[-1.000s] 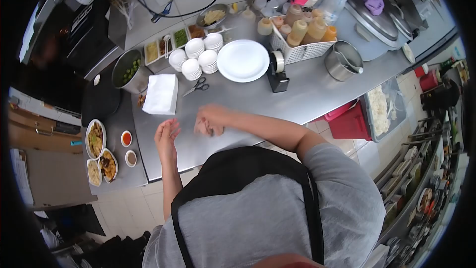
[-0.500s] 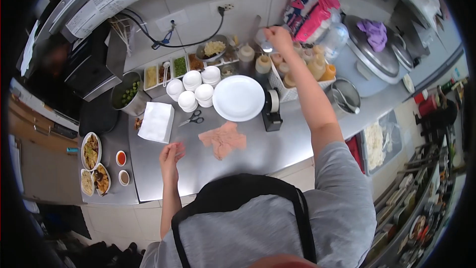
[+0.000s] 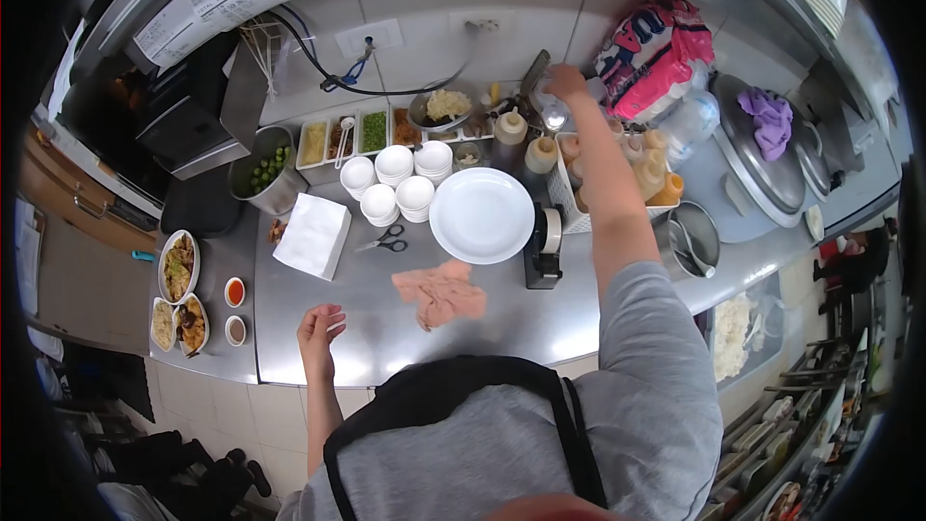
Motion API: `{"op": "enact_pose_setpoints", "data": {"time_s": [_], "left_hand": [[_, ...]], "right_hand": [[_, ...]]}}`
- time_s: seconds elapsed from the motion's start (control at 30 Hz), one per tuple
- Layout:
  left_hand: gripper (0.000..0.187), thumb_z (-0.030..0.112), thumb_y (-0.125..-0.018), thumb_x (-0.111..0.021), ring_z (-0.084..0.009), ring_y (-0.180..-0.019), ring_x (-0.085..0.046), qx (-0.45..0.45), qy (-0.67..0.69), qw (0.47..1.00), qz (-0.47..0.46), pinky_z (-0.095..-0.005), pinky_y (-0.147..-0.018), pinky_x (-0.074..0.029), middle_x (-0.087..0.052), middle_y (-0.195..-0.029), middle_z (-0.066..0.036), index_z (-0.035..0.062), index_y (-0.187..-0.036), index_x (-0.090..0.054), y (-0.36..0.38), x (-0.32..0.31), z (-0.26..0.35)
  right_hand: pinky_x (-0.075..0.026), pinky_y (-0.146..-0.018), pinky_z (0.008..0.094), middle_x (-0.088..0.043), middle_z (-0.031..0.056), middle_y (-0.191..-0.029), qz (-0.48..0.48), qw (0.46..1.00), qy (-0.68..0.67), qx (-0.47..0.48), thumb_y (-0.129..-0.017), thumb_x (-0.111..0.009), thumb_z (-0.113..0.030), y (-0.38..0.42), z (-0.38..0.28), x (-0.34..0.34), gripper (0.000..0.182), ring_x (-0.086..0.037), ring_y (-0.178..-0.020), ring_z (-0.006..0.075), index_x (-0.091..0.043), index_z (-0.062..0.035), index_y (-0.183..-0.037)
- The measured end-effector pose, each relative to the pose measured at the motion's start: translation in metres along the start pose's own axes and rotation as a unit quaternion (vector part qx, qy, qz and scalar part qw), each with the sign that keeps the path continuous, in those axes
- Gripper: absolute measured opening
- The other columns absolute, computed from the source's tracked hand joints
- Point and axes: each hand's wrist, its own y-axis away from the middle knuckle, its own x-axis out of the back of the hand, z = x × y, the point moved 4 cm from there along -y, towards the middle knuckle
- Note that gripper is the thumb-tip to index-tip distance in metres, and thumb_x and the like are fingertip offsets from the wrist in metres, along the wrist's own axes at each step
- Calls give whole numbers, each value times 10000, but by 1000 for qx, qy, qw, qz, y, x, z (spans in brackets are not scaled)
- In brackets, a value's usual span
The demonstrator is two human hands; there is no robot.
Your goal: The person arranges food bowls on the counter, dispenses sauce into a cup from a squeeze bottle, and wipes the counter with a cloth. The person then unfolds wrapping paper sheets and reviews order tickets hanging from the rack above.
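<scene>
My right hand (image 3: 567, 83) reaches to the back of the counter, its fingers closed on something I cannot make out, above the white crate (image 3: 577, 223) of sauce bottles and beside a clear container (image 3: 554, 116). Over the front edge of the steel counter (image 3: 289, 328), my left hand (image 3: 321, 326) hangs with its fingers loosely apart and nothing in it. A crumpled pink cloth (image 3: 442, 295) lies to its right. Behind the cloth are a white round plate (image 3: 481, 216), black scissors (image 3: 394, 239) and a black tape dispenser (image 3: 544, 265).
Stacked white bowls (image 3: 394, 163) stand behind the scissors, near white napkins (image 3: 313, 235). Dishes of food (image 3: 179, 268) and two sauce cups (image 3: 234, 291) are at the left. A metal pot (image 3: 696, 232) and large lid (image 3: 762, 145) stand right. Someone's legs (image 3: 222, 473) show lower left.
The view has shifted, so the counter items appear slightly displaced. My left hand's fingers have spread a little. My right hand remains at the back, near the bottles.
</scene>
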Motion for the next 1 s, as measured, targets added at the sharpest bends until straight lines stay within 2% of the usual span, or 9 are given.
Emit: {"op": "enact_pose_setpoints", "data": {"time_s": [0.37,0.5,0.6,0.63,0.73,0.83,0.93,0.97,1.0], "left_hand": [[256,259,-873,-519,-166,-829,-583,-18,-17,998,-51,-277,-712,-468,-606,-935,-110,17,-948,-556,-12,-30,6],[282,249,-879,-511,-176,-863,-578,-12,-10,988,-154,-296,-746,-470,-592,-981,-112,15,-1032,-543,-10,-63,1],[371,245,-880,-503,-187,-943,-555,-39,44,958,-281,-318,-800,-458,-555,-1069,-119,24,-1175,-459,11,-113,13],[446,252,-879,-500,-198,-992,-539,-67,106,932,-341,-334,-828,-448,-528,-1120,-125,35,-1254,-395,19,-131,21],[589,380,-875,-462,-248,-1079,-495,7,312,875,-371,-375,-870,-430,-454,-1220,-142,65,-1335,-269,20,-155,21],[573,405,-879,-431,-274,-1068,-509,85,281,894,-339,-382,-851,-452,-465,-1215,-142,96,-1338,-281,3,-146,17],[555,397,-885,-414,-289,-1051,-525,88,245,898,-354,-372,-816,-478,-468,-1217,-147,112,-1342,-279,-2,-123,9],[555,397,-885,-414,-289,-1051,-525,76,255,900,-345,-372,-816,-478,-468,-1217,-147,112,-1342,-279,1,-114,12],[551,391,-886,-416,-292,-1044,-530,87,251,909,-321,-367,-803,-486,-473,-1208,-157,108,-1340,-282,7,-105,15]], "right_hand": [[-462,-815,325,-587,141,-1062,105,993,-52,14,-625,-715,-277,23,-1,37,572,-576,-955,273,-548,-84,-1137],[-448,-804,311,-570,110,-1076,313,855,-412,20,-706,-686,-184,130,-72,83,577,-572,-936,225,-460,-88,-1229],[-436,-803,316,-505,96,-1019,188,719,-655,140,-655,-680,-67,210,-143,37,527,-495,-963,219,-504,-77,-1152],[-446,-784,298,-482,90,-1037,187,780,-570,180,-637,-679,-18,239,-164,23,466,-475,-987,213,-541,-77,-1078],[-408,-839,322,-437,112,-1079,81,770,-592,222,-663,-674,-107,318,-207,20,391,-457,-1027,239,-555,-74,-1034],[-380,-882,347,-421,121,-1120,54,813,-507,281,-667,-683,-137,344,-211,15,442,-425,-1087,252,-540,-83,-1082],[-297,-959,383,-390,142,-1203,203,896,-379,110,-683,-679,-121,313,-131,57,537,-385,-1123,291,-464,-61,-1171],[-287,-963,387,-393,149,-1208,283,845,-453,30,-684,-684,-124,298,-93,66,577,-375,-1126,291,-436,-47,-1199],[-304,-940,394,-406,157,-1199,352,877,-325,20,-687,-694,-147,283,-47,74,626,-373,-1105,309,-401,-44,-1231]]}}
